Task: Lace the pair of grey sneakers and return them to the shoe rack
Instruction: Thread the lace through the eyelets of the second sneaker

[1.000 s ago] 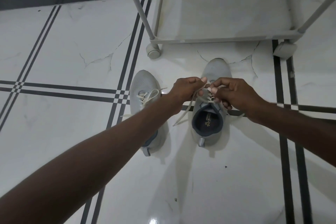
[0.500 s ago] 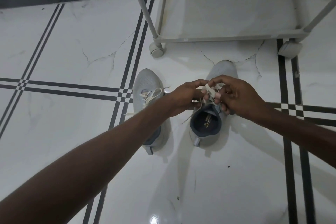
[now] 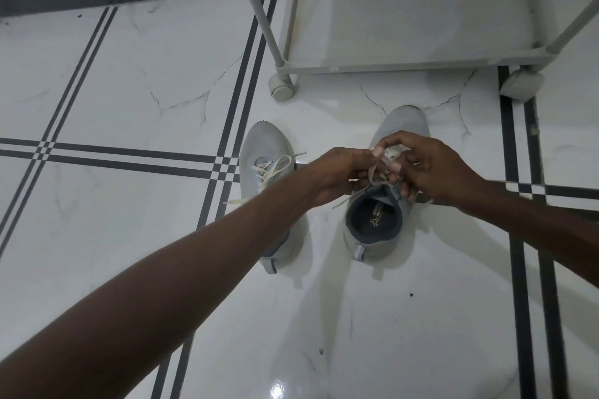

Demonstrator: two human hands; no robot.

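Two grey sneakers stand side by side on the white floor, toes pointing away from me. The right sneaker [image 3: 402, 126] shows its dark opening toward me. Over its tongue, my left hand [image 3: 340, 173] and my right hand [image 3: 434, 168] each pinch a part of its cream lace [image 3: 372, 172], fingertips almost touching; a loose lace end trails to the left of the shoe. The left sneaker [image 3: 264, 146] lies partly under my left forearm, with its cream laces loose across the top. The grey shoe rack [image 3: 382, 67] stands just beyond the toes.
The rack's bottom shelf is low to the floor and rests on casters, one [image 3: 282, 87] at the near left and another [image 3: 522, 84] at the near right. A slanted rack post [image 3: 256, 6] rises on the left. Dark tile lines cross the floor.
Both hands have kept working the right sneaker's lace over the tongue and shifted slightly toward the toe. The sneakers have not moved on the floor.
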